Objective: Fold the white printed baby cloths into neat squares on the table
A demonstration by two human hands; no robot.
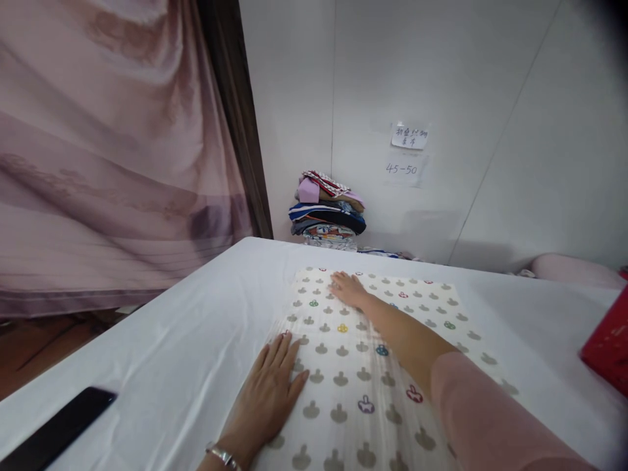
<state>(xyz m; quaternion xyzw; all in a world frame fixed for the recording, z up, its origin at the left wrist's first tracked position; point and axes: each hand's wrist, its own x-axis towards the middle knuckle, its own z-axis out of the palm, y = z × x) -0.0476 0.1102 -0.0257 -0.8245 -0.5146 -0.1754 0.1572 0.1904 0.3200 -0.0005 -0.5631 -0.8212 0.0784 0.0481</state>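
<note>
Printed cloth point(350, 361) nearest my view, under both hands. Remotely I see left hand point(272, 383) flat at cloth's left edge, fingers spread; right hand point(350, 292) farther off, fingers extended. Black phone point(61, 428) left of left hand.

light: even, greyish | wall point(289, 78): faint soft shadows low | upper-right corner: dark, blurred | note point(409, 137): writing seemingly soft
</note>
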